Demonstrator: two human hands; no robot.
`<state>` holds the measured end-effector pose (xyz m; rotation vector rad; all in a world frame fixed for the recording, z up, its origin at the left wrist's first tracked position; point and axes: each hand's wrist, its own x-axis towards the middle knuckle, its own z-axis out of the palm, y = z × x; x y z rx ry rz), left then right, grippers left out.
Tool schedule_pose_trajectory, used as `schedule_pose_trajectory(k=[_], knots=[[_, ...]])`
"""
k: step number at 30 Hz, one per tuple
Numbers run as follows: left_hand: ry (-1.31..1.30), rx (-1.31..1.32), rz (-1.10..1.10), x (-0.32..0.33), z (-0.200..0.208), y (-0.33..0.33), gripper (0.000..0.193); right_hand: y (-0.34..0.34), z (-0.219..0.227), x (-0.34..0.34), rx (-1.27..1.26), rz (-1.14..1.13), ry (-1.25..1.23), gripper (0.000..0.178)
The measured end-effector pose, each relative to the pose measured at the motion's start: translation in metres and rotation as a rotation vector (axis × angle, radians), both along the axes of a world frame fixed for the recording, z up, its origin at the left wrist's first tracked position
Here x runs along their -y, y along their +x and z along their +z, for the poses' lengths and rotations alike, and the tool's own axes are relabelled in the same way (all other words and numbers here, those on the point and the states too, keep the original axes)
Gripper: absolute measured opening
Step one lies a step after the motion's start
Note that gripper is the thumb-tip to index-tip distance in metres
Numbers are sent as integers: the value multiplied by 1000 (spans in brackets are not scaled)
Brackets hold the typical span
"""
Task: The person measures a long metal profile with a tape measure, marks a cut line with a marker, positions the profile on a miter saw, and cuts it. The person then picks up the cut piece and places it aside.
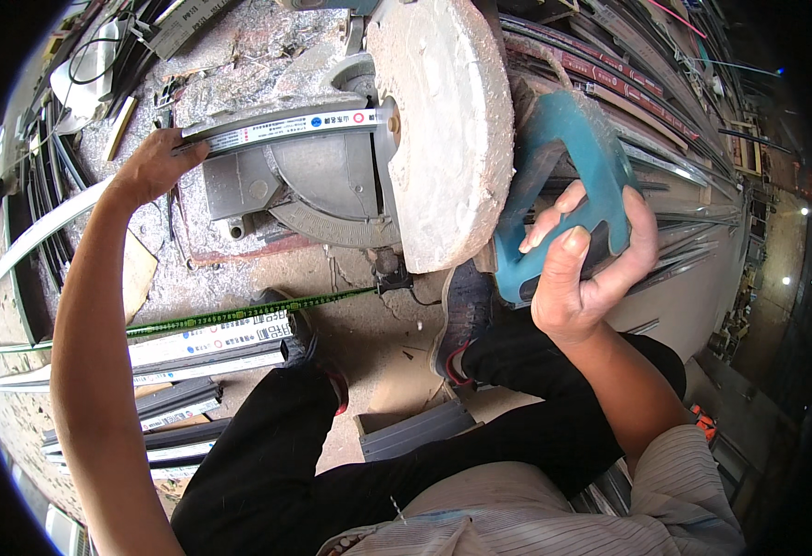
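Note:
A miter saw stands before me, with a grey metal turntable base [332, 181] and a big dust-caked blade guard [447, 130]. A long profile strip [285, 128] with a printed white film lies across the base, its right end at the guard. My left hand [157, 167] is closed on this strip left of the saw, thumb toward the blade. My right hand [596, 264] wraps round the teal saw handle [535, 218], several fingers through its opening. The blade itself is hidden by the guard.
A green measuring tape [239, 313] stretches below the saw, above stacked film-covered profiles [211, 343]. More profiles [628, 93] lie in bundles at the right. Metal shavings [248, 46] cover the surface behind the saw. My shoes [466, 315] are close under its front; a grey offcut [415, 431] lies between my legs.

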<state>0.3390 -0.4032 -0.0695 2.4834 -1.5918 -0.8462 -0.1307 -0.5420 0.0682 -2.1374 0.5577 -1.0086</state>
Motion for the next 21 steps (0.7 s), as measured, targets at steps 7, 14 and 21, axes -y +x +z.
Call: schedule_pose_trajectory(k=[7,14,21], knots=[[157,-98,17,9,10,0,75,-4,-8,-3,13,2,-13,55],[24,-10,8,2,5,-3,67,-5,-10,-5,-1,12,-34,54],[175,-113,37,12,18,-6,73,-13,-22,-13,-72,6,-97,59]])
